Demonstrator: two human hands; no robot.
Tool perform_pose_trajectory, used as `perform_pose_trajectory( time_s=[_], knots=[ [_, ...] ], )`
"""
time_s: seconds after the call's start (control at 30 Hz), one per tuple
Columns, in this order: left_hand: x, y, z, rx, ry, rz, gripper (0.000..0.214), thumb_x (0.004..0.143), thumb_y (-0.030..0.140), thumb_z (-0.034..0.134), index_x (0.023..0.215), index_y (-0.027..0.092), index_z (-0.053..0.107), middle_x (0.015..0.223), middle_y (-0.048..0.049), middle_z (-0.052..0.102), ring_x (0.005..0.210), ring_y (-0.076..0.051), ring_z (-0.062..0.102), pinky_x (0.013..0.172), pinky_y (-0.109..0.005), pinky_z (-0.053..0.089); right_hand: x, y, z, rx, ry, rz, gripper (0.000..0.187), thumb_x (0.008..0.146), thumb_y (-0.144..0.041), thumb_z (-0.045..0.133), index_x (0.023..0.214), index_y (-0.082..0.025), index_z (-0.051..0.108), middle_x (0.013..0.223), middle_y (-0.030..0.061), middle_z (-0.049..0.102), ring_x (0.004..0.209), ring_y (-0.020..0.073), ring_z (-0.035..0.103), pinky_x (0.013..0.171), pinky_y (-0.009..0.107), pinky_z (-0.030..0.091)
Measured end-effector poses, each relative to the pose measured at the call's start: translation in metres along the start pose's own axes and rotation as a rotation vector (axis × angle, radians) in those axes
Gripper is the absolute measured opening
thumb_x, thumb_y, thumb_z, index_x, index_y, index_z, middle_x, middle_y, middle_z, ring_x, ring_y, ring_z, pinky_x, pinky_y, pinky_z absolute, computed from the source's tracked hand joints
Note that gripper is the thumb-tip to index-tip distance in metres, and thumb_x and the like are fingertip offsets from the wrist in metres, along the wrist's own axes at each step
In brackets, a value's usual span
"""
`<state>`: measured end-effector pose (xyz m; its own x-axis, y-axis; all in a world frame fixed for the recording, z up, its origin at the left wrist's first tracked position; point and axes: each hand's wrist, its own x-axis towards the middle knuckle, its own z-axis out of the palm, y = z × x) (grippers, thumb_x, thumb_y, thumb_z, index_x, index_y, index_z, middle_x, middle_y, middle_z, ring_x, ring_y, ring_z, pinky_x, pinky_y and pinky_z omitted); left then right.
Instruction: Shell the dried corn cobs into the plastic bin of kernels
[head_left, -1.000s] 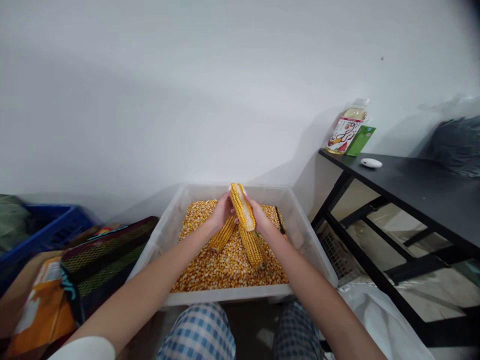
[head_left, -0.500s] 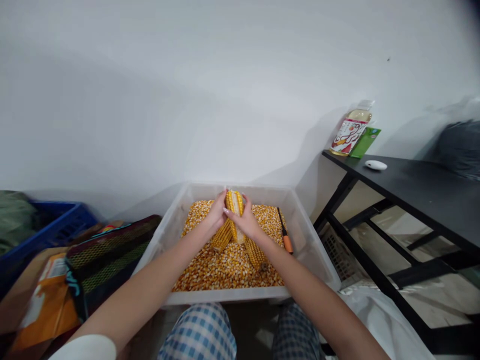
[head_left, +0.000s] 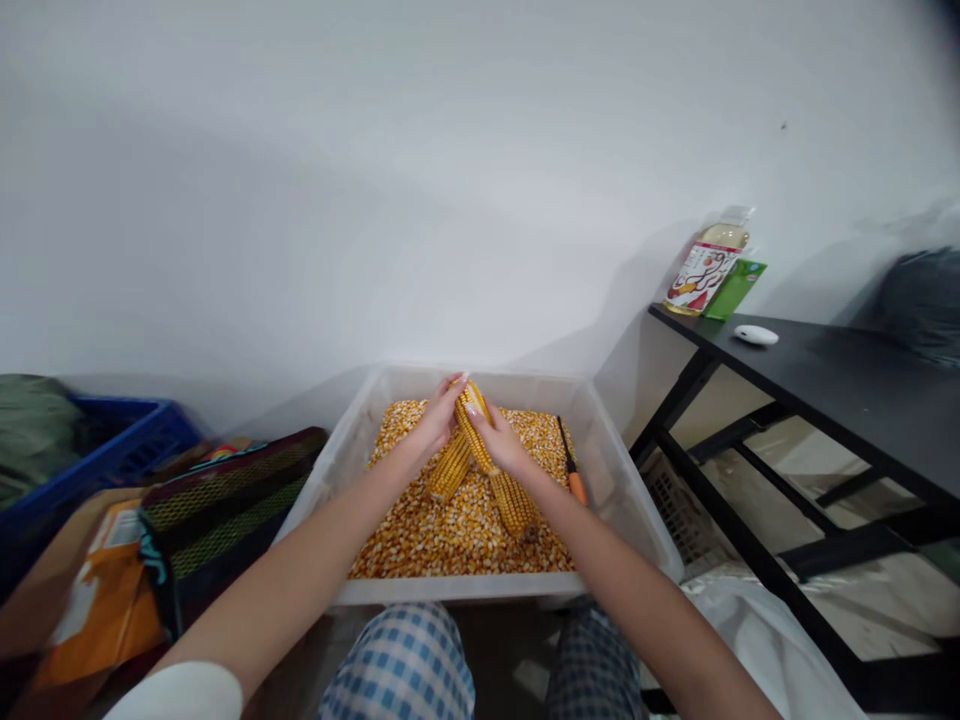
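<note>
A yellow corn cob (head_left: 474, 428) is held between my two hands above a white plastic bin (head_left: 334, 470). My left hand (head_left: 439, 412) is closed around its upper left side. From the right, my right hand (head_left: 501, 438) grips the cob, fingers across its front. Loose corn kernels (head_left: 442, 540) cover the bin's floor. Below the hands lie two more cobs, a left cob (head_left: 451, 468) and a right cob (head_left: 514, 503), both with kernels on. Against the bin's right wall rests a tool with a black shaft and an orange handle (head_left: 577, 487).
On the right, a black table (head_left: 840, 375) bears a bottle (head_left: 705, 270), a green carton (head_left: 735, 288) and a white oval object (head_left: 755, 335). At left are a blue crate (head_left: 161, 435), a mesh bag (head_left: 225, 510) and an orange package (head_left: 112, 600). A white wall stands behind the bin.
The held cob has turned in my hands: its pale stripped strip faced me before, and rows of kernels face me now. Its top has tilted left. The view has shifted slightly.
</note>
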<state>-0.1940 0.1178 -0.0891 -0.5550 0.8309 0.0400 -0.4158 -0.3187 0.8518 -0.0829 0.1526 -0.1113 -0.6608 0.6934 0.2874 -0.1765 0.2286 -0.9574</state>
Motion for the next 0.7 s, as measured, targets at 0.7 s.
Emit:
perform_pose_trajectory(
  time_s=[0.7],
  knots=[
    [-0.009, 0.009, -0.004, 0.277, -0.163, -0.006, 0.053, 0.059, 0.031, 0.072, 0.105, 0.020, 0.049, 0.081, 0.0010, 0.055, 0.070, -0.012, 0.055, 0.060, -0.022, 0.042, 0.002, 0.006, -0.009, -0.249, 0.033, -0.027, 0.059, 0.087, -0.059, 0.023, 0.122, -0.021, 0.053, 0.125, 0.0057, 0.054, 0.117, 0.0181, 0.048, 0.102, 0.034, 0.031]
  ],
)
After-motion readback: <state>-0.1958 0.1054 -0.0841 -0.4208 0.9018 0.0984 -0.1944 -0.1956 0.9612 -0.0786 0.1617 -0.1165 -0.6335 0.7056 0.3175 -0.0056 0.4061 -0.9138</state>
